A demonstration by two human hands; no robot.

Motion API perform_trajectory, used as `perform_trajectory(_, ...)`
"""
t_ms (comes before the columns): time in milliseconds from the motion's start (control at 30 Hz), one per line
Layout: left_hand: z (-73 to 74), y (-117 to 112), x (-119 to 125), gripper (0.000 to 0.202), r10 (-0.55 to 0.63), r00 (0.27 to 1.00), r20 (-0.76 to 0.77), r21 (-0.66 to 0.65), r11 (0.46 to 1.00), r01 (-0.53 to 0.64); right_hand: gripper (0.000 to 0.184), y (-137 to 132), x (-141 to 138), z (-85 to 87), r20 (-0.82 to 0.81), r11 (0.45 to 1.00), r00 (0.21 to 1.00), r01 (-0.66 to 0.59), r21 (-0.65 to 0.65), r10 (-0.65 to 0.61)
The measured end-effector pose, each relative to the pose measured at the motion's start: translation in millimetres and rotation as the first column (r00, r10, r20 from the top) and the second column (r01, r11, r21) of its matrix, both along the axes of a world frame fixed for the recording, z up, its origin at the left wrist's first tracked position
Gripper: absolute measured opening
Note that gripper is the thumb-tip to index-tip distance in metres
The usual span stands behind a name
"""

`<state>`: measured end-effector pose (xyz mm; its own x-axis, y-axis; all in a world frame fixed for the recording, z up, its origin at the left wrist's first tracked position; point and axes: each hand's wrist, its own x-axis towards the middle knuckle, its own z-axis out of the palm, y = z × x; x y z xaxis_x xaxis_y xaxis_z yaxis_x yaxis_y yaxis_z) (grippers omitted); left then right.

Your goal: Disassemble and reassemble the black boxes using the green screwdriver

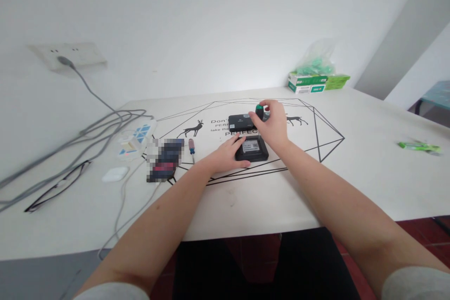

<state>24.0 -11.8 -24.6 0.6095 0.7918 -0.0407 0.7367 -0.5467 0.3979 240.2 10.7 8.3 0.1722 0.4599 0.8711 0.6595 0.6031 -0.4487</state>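
Observation:
On the white table lies a black rectangular drive-like case (259, 153) with a white label facing up. My left hand (227, 153) rests against its left side, fingers spread along the edge and thumb at the near corner. Above the case's far edge, my right hand (272, 122) grips a screwdriver (259, 111) with a black and green handle, held upright. Its tip reaches down toward the case, but whether it touches a screw is too small to tell. Just behind stands a second black box-shaped piece (239, 123), partly covered by my right hand.
To the left lie a second screwdriver (191, 146), a blurred-out phone (165, 161), a white case (115, 174), glasses (58, 186), a power strip (138, 138) and grey cables (101, 133). Green boxes (307, 82) stand at the back right; a green packet (420, 147) lies far right.

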Motion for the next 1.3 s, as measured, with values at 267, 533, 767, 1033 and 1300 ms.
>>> perform_trajectory(267,0.7,-0.1,0.0,0.12,-0.007,1.0,-0.008,-0.003,1.0,0.007,0.028,0.5,-1.5,-1.5,0.014,1.0,1.0,-0.025,-0.016,0.025)
perform_trajectory(533,1.5,-0.5,0.1,0.118,-0.007,1.0,-0.01,0.001,1.0,0.007,0.038,-1.2,-1.4,-1.8,0.07,0.998,0.996,-0.057,0.039,0.054)
perform_trajectory(767,2.4,-1.3,0.5,0.119,0.006,1.0,-0.023,-0.016,1.0,-0.007,0.038,-3.9,1.5,1.7,0.066,0.998,0.997,-0.049,0.043,0.046)
perform_trajectory(1033,1.2,0.1,-0.2,0.118,-0.007,1.0,-0.018,0.004,1.0,0.007,0.017,-5.2,-2.9,2.9,0.102,1.0,0.995,0.018,-0.01,-0.016)
perform_trajectory(1300,3.0,-1.3,0.9,0.12,-0.005,1.0,-0.028,0.0,1.0,0.005,0.025,-6.6,-5.1,0.8,0.094,1.0,0.996,0.004,-0.02,-0.002)
